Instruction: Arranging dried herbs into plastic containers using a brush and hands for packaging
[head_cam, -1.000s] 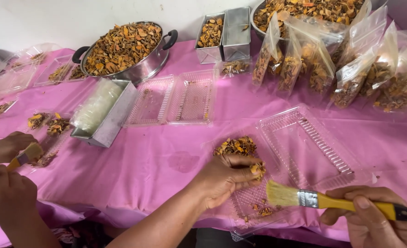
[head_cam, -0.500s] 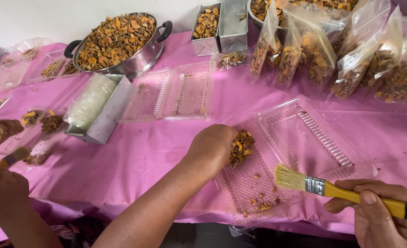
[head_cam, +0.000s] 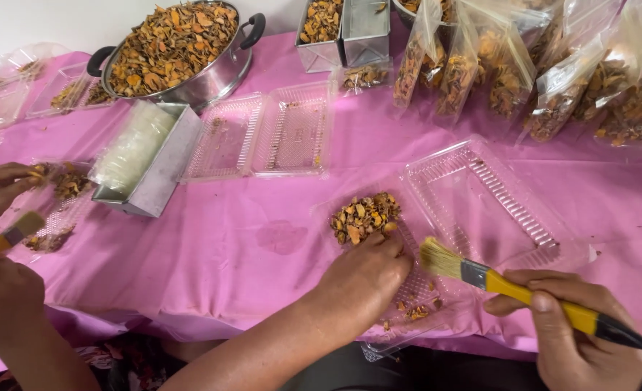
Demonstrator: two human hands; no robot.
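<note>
We find a small heap of dried orange-brown pieces (head_cam: 364,216) just below centre frame, resting in the near half of an open clear plastic clamshell tray (head_cam: 495,195) on the pink tablecloth (head_cam: 263,253). The left hand (head_cam: 368,275) lies directly below the heap, fingers curled loosely, fingertips touching its lower edge; we cannot tell whether it grips any pieces. The right hand (head_cam: 589,333), at lower right, is closed around the yellow-handled brush (head_cam: 509,286), bristles pointing left, just beside the left hand. At far left, another person's hands (head_cam: 2,239) work with a second brush (head_cam: 17,232). Across the upper frame stand a metal pot (head_cam: 183,54) of the same pieces, and filled clear bags (head_cam: 538,72).
</note>
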